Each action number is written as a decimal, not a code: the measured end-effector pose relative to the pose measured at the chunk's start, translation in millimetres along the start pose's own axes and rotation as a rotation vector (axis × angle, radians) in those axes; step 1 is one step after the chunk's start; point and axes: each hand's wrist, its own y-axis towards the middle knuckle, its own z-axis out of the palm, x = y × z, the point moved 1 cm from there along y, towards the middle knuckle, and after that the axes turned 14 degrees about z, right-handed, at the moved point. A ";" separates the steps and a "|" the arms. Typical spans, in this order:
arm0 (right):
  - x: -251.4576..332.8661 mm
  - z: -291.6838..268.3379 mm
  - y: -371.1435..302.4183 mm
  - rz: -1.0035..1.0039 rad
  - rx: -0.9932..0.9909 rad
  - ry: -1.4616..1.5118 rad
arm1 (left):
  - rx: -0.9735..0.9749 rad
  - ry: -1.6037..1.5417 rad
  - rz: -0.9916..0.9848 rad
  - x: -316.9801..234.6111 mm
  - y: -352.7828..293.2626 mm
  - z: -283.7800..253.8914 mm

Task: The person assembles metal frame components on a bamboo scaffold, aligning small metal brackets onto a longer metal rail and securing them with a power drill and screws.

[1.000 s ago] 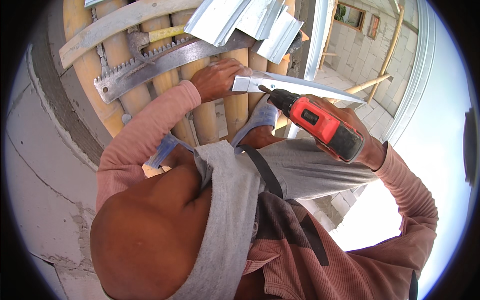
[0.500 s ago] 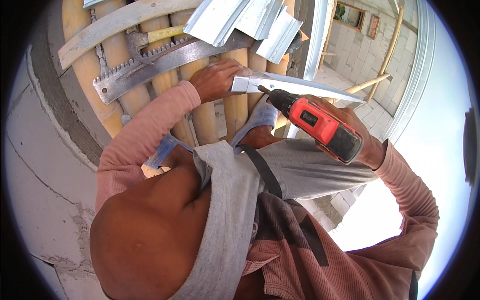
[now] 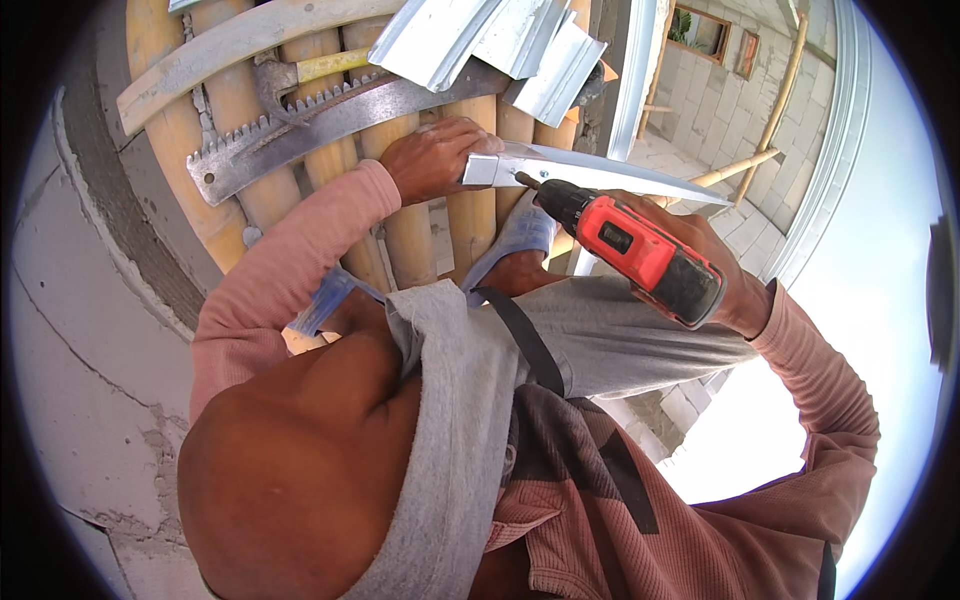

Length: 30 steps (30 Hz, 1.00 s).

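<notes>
My left hand [image 3: 437, 157] is closed around the near-left end of a shiny metal profile [image 3: 590, 172], which stretches off to the right. In my right hand [image 3: 700, 240] is a red and black cordless drill [image 3: 630, 243], its fingers wrapped round the handle, which is largely hidden. The drill's bit points left and meets the side of the profile. Close to the bit, a small screw head [image 3: 544, 174] shows on the metal. Behind my left hand lies a large toothed saw blade [image 3: 300, 140].
Bamboo poles [image 3: 408, 225] form the platform under my sandalled feet. A hammer with a yellow handle [image 3: 330, 67], a curved wooden plank [image 3: 240, 45] and several cut metal pieces [image 3: 440, 40] lie on it. Block walls [image 3: 90, 350] stand at the left; a drop opens at the right.
</notes>
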 end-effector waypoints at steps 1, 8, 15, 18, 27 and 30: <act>0.8 -0.5 0.6 -0.012 -0.012 -0.009 | -0.006 0.007 0.005 0.4 -0.9 0.1; 0.0 0.5 1.9 -0.010 -0.010 -0.014 | -0.002 0.030 0.019 1.7 -2.3 1.9; -5.3 0.5 2.7 -0.039 -0.027 0.002 | 0.011 0.026 0.010 -0.6 0.3 -1.3; -2.9 2.1 2.4 -0.041 -0.027 -0.035 | 0.004 0.051 0.023 2.2 -3.2 1.7; -3.2 4.4 2.6 -0.002 0.002 -0.018 | -0.009 0.069 0.059 1.9 -3.4 3.9; -1.4 2.5 3.9 -0.005 0.010 -0.031 | -0.012 0.061 0.055 3.1 -3.2 2.9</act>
